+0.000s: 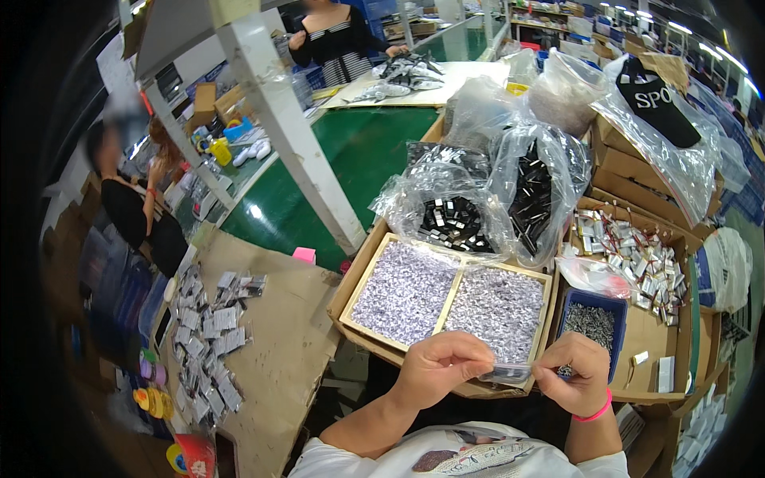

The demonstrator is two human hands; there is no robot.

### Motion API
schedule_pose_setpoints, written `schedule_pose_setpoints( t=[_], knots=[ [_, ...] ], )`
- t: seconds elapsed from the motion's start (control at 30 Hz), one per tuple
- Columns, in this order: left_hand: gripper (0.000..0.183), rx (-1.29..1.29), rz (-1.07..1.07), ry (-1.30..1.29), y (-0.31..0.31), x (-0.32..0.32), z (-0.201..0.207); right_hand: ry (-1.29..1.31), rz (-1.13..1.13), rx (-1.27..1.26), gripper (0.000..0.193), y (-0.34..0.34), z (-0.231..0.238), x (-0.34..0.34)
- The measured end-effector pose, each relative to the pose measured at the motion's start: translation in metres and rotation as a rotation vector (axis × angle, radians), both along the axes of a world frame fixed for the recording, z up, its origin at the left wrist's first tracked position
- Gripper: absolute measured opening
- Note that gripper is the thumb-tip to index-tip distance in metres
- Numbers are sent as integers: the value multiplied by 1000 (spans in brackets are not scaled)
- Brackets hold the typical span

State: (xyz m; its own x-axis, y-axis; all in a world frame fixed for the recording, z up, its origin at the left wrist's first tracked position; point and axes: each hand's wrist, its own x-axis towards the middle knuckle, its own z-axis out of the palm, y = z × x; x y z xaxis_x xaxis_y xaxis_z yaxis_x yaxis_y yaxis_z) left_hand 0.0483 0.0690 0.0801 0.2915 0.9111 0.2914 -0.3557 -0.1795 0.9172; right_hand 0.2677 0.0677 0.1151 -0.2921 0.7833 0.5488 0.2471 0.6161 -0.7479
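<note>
Between my hands, a small clear plastic bag [511, 372] is stretched over the near edge of a wooden tray. My left hand [445, 368] pinches one end between thumb and forefinger. At the other end, my right hand [577, 373] has its thumb and fingers closed on it. Whether anything lies in the bag is too small to tell. The wooden tray [358, 280] beyond my hands has two compartments heaped with tiny silvery-white parts. Close to my right hand stands a blue bin [567, 306] of small metal parts.
Clear bags of black parts [454, 223] sit behind the tray. On the right, a cardboard box [641, 342] holds wired white pieces. Small packed pouches [209, 325] cover a brown table [287, 319] at left. Two people work beyond, near a green belt [307, 171] and a white post [279, 111].
</note>
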Motion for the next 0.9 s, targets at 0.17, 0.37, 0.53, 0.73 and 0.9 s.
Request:
schedule_pose_setpoints(
  t=[0.17, 0.37, 0.53, 0.73, 0.9],
  knots=[
    [8, -73, -57, 113, -6, -3, 6, -153, 85, 51, 12, 7, 7, -9],
    [10, -8, 24, 269, -17, -14, 14, -349, 173, -11, 11, 4, 10, -33],
    [9, -56, 97, 370, -27, -47, 21, -334, 210, -39, 11, -2, 14, -53],
    [10, -308, 188, 320, -38, -101, 32, -351, 166, -78, 21, -2, 6, -79],
    [12, -72, 744, 229, -58, -201, 30, -281, 158, -124, 21, 3, 9, -85]
  ],
)
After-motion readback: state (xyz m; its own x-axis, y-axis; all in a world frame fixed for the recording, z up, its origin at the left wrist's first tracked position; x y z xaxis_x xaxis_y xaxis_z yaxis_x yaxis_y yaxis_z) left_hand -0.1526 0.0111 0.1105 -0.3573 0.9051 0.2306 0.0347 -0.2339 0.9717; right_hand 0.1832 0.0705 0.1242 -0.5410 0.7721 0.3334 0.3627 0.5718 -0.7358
